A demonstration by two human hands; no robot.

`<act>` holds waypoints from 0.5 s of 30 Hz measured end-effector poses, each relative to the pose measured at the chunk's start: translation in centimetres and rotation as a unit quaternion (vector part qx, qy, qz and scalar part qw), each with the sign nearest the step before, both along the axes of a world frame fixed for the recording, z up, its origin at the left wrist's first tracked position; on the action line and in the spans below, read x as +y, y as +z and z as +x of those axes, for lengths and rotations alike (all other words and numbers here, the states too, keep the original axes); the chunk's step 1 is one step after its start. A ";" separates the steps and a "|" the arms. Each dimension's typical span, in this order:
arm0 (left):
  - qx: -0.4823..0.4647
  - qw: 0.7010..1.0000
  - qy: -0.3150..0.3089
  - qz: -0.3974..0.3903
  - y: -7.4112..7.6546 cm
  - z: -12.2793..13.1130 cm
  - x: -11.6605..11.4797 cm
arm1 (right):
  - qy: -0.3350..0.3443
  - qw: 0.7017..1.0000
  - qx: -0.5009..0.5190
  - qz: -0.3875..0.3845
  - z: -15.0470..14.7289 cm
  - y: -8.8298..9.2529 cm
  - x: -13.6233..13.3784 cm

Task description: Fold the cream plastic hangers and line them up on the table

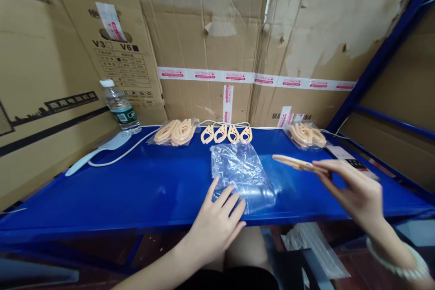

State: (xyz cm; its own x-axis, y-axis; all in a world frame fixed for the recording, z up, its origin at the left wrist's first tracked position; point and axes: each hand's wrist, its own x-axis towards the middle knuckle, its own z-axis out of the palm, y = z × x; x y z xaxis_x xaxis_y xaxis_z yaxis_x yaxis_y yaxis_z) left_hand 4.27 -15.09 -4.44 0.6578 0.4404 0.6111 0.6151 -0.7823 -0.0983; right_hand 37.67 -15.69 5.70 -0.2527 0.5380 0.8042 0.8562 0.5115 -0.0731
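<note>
My left hand (219, 222) lies with its fingers spread on the near left part of a clear plastic bag (238, 163), which is flat and wrinkled on the blue table. To the right, my right hand (353, 190) pinches one end of what looks like a beige folding hanger (294, 162). It is held above the table and seen nearly edge-on, so its full outline is hidden. Beyond the bag lies a row of several beige looped pieces (220, 134), apparently the same kind. Packs of similar pieces in clear plastic lie at the back left (176, 132) and back right (304, 135).
At the back left stands a water bottle (122, 108) near a light-blue paddle-shaped tool (102, 149). A white cable (118, 161) runs along the back. On the right lies a phone-like flat object (351, 159). Cardboard walls (210, 45) and a blue metal frame (377, 50) enclose the table (142, 195).
</note>
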 end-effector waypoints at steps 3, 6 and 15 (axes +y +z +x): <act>-0.012 1.000 0.009 0.000 -0.2 0.5 -0.4 | 0.048 0.998 -0.043 -0.004 -3.5 1.0 -5.4; -0.020 1.000 0.016 -0.016 -0.2 0.9 -0.6 | 0.145 0.978 -0.135 -0.064 -6.8 0.8 -7.7; -0.038 0.999 0.013 -0.032 -1.0 1.0 -1.0 | 0.068 0.945 -0.320 0.003 -11.5 -4.1 1.1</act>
